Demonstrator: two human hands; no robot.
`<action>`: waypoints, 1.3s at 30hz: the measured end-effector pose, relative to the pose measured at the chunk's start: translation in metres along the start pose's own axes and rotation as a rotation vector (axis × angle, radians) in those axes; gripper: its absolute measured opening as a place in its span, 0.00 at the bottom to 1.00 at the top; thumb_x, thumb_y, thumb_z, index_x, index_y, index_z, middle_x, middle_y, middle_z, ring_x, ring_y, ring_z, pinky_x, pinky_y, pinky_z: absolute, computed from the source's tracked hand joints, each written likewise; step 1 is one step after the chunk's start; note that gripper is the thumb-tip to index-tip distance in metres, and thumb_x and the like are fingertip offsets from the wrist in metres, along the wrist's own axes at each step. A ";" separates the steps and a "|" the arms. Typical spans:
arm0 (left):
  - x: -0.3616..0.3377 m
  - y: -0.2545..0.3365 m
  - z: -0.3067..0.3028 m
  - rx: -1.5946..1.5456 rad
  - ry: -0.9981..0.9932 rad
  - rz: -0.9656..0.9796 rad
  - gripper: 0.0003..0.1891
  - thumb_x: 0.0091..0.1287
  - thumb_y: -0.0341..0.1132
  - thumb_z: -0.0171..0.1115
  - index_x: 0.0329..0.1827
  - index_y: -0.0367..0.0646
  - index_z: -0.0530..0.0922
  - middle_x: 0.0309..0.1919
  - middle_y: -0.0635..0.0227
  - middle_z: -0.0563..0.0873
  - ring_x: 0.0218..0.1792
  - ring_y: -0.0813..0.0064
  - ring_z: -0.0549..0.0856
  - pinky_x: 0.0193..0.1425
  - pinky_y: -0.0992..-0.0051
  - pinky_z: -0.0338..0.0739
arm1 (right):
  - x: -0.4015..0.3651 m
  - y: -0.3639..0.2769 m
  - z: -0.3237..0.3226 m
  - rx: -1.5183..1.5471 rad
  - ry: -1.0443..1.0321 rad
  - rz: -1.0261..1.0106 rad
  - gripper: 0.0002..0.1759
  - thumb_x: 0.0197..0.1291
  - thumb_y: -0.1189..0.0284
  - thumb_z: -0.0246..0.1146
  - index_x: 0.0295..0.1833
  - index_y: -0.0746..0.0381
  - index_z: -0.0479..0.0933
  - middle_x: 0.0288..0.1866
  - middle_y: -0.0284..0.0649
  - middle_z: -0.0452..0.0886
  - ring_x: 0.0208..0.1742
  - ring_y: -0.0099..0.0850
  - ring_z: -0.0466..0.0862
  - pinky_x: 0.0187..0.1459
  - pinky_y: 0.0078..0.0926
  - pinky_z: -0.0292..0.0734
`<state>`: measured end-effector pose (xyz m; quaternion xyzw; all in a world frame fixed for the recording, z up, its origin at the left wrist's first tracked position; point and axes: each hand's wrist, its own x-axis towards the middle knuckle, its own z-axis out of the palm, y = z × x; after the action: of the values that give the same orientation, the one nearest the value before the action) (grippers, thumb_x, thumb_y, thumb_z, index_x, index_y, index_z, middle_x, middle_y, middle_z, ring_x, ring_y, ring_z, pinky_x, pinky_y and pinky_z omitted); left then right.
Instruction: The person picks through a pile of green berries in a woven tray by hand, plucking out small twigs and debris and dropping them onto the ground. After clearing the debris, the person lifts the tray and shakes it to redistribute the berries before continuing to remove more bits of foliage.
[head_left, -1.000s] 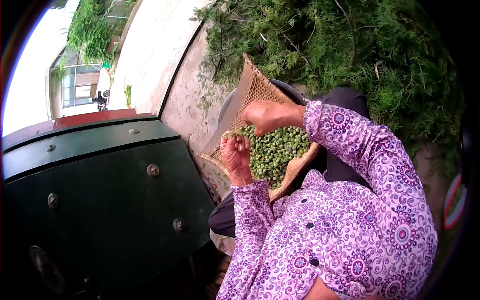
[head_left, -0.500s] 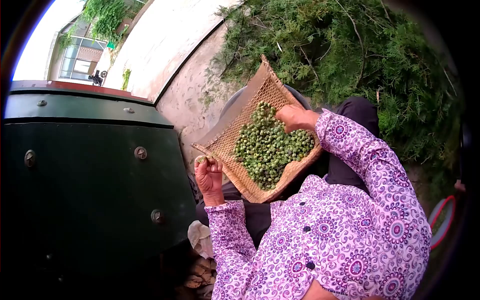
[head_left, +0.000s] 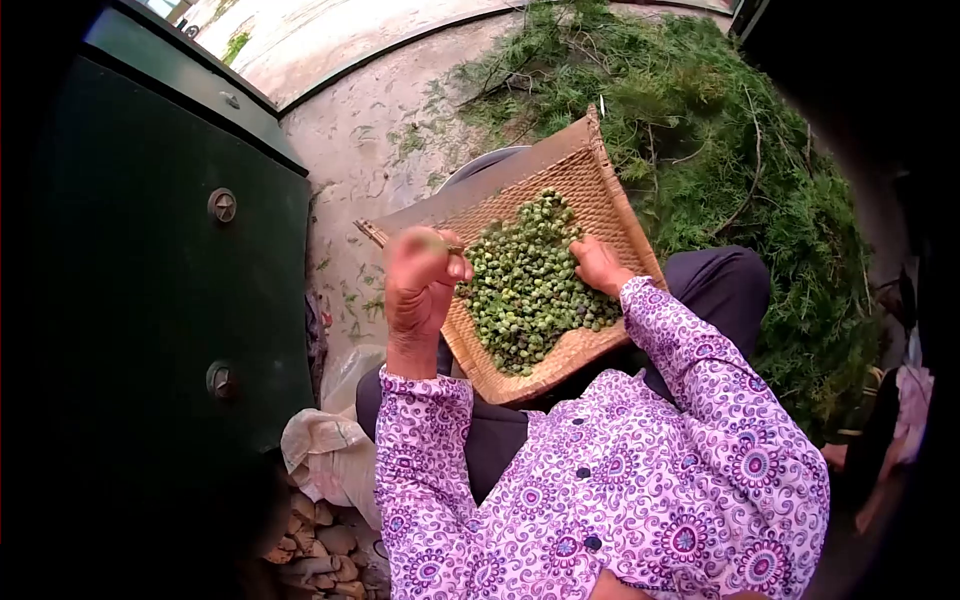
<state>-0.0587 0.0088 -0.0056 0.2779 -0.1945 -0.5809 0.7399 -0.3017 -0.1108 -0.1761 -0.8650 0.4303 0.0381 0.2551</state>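
**Fruits (head_left: 530, 290) in a tray (head_left: 597, 185), a hand at either side**

The right hand (head_left: 598, 265) is inside the tray, at the fruits' right edge. The left hand (head_left: 422, 285) is over the tray's left side. Left of it stands a panel (head_left: 255, 300); nearer the body lie a sack (head_left: 335, 450) and wood pieces (head_left: 325, 550). Branches (head_left: 700, 150) lie beyond and right of the right hand.

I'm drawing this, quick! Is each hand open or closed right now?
Left hand: curled closed; too blurred to tell if it holds anything.
Right hand: at the green fruits; can't tell if open or closed.
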 end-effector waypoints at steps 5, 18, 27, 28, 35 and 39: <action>-0.001 0.001 0.005 0.074 0.005 -0.031 0.07 0.55 0.24 0.60 0.36 0.35 0.74 0.33 0.58 0.80 0.24 0.71 0.78 0.32 0.72 0.77 | 0.011 0.004 0.027 -0.205 0.126 -0.059 0.05 0.48 0.78 0.55 0.33 0.63 0.73 0.33 0.48 0.74 0.35 0.44 0.77 0.37 0.41 0.74; 0.006 -0.018 0.005 0.170 -0.064 -0.132 0.04 0.57 0.22 0.57 0.35 0.38 0.75 0.28 0.66 0.81 0.23 0.78 0.80 0.28 0.78 0.77 | 0.004 0.063 0.024 0.312 0.318 0.109 0.08 0.42 0.72 0.59 0.25 0.67 0.78 0.27 0.52 0.78 0.33 0.46 0.79 0.41 0.37 0.74; 0.018 -0.050 -0.007 0.445 -0.042 -0.249 0.02 0.55 0.22 0.57 0.29 0.39 0.75 0.22 0.69 0.80 0.19 0.80 0.79 0.23 0.81 0.75 | -0.026 0.011 -0.040 1.285 -0.040 0.315 0.06 0.53 0.76 0.63 0.35 0.67 0.75 0.32 0.38 0.80 0.34 0.28 0.83 0.33 0.20 0.81; 0.017 -0.054 -0.008 0.489 -0.025 -0.266 0.02 0.55 0.23 0.58 0.28 0.40 0.75 0.20 0.70 0.79 0.19 0.81 0.79 0.23 0.82 0.75 | -0.029 0.005 -0.046 1.283 -0.034 0.312 0.06 0.53 0.76 0.63 0.35 0.67 0.75 0.32 0.38 0.80 0.34 0.28 0.83 0.33 0.20 0.81; 0.014 -0.104 -0.010 1.064 -0.083 -0.018 0.01 0.53 0.25 0.56 0.27 0.37 0.75 0.17 0.74 0.77 0.19 0.85 0.77 0.23 0.83 0.73 | -0.021 -0.029 -0.031 1.868 -0.049 0.353 0.02 0.57 0.77 0.58 0.34 0.62 0.71 0.30 0.36 0.78 0.35 0.31 0.82 0.34 0.27 0.81; 0.009 -0.111 -0.002 1.296 -0.257 0.228 0.10 0.49 0.25 0.57 0.35 0.36 0.80 0.30 0.59 0.80 0.32 0.69 0.81 0.37 0.73 0.76 | -0.010 -0.046 -0.012 2.214 -0.247 0.426 0.04 0.56 0.76 0.57 0.36 0.65 0.74 0.30 0.39 0.79 0.32 0.31 0.81 0.34 0.28 0.80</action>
<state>-0.1383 -0.0188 -0.0779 0.5724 -0.6188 -0.2932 0.4511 -0.2748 -0.0865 -0.1440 -0.0632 0.3375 -0.2359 0.9091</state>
